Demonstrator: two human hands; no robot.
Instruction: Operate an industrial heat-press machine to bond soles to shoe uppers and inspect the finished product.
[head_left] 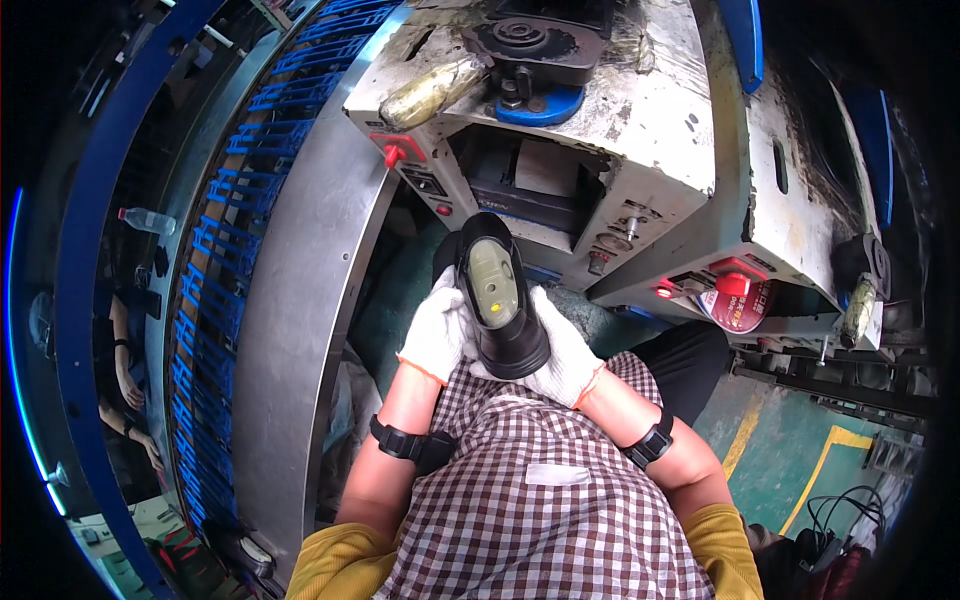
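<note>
the gloved left hand (437,325) and gloved right hand (562,352) are curled partway closed around opposite sides of a black shoe (515,345). the shoe lies between the hands, grey-green insert (490,272) facing up, in front of the checked apron (530,520). some fingertips are hidden. beyond it stands a white machine (665,125); a metal ledge (295,250) lies left.

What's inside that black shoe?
Inside the black shoe sits a greenish block with a yellow spot, filling most of the opening. Its lower part and the shoe's inner bottom are covered.
</note>
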